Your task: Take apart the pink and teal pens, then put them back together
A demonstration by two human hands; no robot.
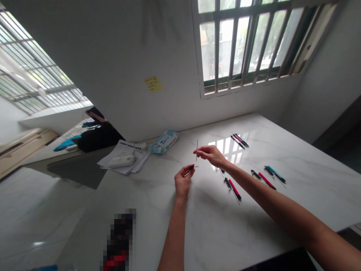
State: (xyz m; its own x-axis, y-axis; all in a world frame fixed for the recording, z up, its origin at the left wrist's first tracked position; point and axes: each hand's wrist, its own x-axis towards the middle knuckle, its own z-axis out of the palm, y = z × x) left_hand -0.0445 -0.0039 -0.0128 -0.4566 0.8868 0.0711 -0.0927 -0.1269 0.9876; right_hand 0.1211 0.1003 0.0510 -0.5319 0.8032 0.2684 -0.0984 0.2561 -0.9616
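My left hand (183, 181) is raised over the white marble table (214, 226), its fingertips pinched on a small black and red pen part (192, 166). Just right of it, my right hand (211, 154) pinches a thin pen refill (196, 145) that stands almost upright. The two hands are a few centimetres apart, tips nearly meeting. Near my right forearm lies a red pen body with a black piece (232, 188).
Three pens lie at the back (240, 140). More red and teal pen parts (268, 176) lie at the right. A wipes pack (164, 142), papers with a white device (124, 160) and a dark bag (97, 137) sit at the left. Barred window (248, 41) behind.
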